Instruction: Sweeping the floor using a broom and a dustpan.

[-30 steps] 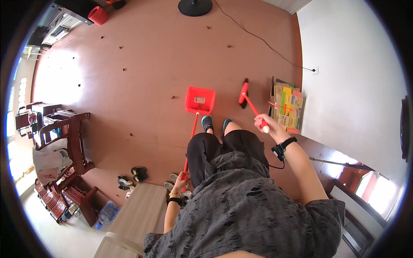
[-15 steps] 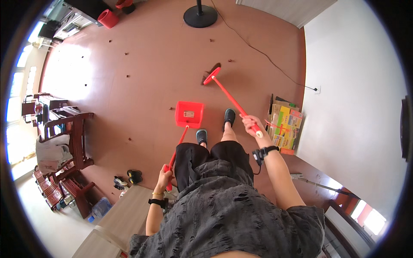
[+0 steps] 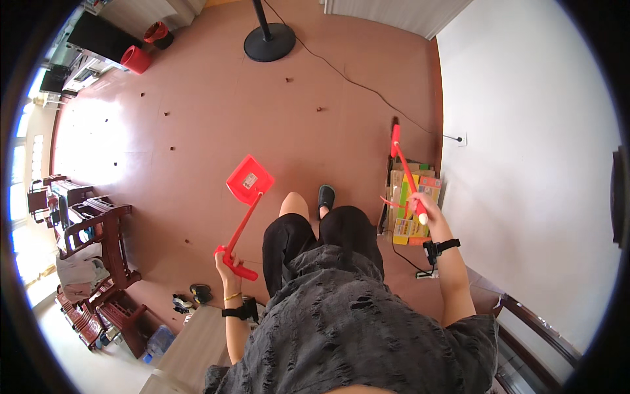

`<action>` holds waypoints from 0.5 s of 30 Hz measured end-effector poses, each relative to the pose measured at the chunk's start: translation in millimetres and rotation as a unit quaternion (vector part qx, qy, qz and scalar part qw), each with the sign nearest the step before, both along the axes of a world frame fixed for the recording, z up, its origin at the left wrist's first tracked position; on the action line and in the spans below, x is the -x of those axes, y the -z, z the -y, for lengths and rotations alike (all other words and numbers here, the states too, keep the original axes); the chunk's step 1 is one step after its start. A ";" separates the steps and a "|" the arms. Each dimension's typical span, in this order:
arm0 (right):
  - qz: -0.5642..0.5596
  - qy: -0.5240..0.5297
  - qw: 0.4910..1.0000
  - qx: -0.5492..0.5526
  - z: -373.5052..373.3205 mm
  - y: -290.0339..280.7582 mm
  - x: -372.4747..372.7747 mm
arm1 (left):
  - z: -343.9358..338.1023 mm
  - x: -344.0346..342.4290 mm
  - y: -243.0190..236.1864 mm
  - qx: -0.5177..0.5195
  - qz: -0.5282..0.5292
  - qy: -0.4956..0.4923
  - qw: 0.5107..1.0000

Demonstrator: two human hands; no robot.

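My left hand is closed around the handle of a red long-handled dustpan, whose pan is out ahead of my left knee. In my right hand is the upper end of a red broom. Its head reaches out past the stacked cardboard, close to the wall, and its dark bristles show as a narrow strip. Small dark bits lie scattered over the reddish floor, among them one piece between the pan and the broom head and another farther off.
Flattened cardboard boxes lean by the right wall. A black cord runs from the wall socket toward a round black stand base. Wooden chairs are at left, with shoes near a cabinet. Red bins stand far left.
The broom has swung right, from in front of my feet toward the wall. The dustpan has shifted left and tilted. My view has moved rightward, and my left foot is now hidden.
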State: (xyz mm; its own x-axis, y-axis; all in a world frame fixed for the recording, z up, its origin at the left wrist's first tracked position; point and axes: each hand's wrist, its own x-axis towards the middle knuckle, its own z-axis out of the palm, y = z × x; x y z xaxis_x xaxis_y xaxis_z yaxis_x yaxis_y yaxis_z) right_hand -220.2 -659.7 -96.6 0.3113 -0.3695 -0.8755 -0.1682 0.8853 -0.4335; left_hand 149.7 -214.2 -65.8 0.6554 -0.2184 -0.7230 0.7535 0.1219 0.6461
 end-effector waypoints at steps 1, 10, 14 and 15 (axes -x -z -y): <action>0.066 0.092 0.990 -0.078 19.7 20.3 5.4 | 3.2 -0.5 -3.7 -0.009 0.005 0.002 1.000; 0.090 0.083 0.990 -0.069 79.5 48.0 -131.5 | 55.1 -47.2 -20.0 -0.027 0.027 0.043 0.998; 0.101 -0.079 0.989 -0.079 69.1 55.9 -200.5 | 89.5 -86.1 -17.7 -0.039 0.017 0.082 0.996; 0.090 -0.092 0.990 -0.063 67.9 49.6 -216.2 | 102.0 -98.9 -19.5 -0.051 0.043 0.131 0.989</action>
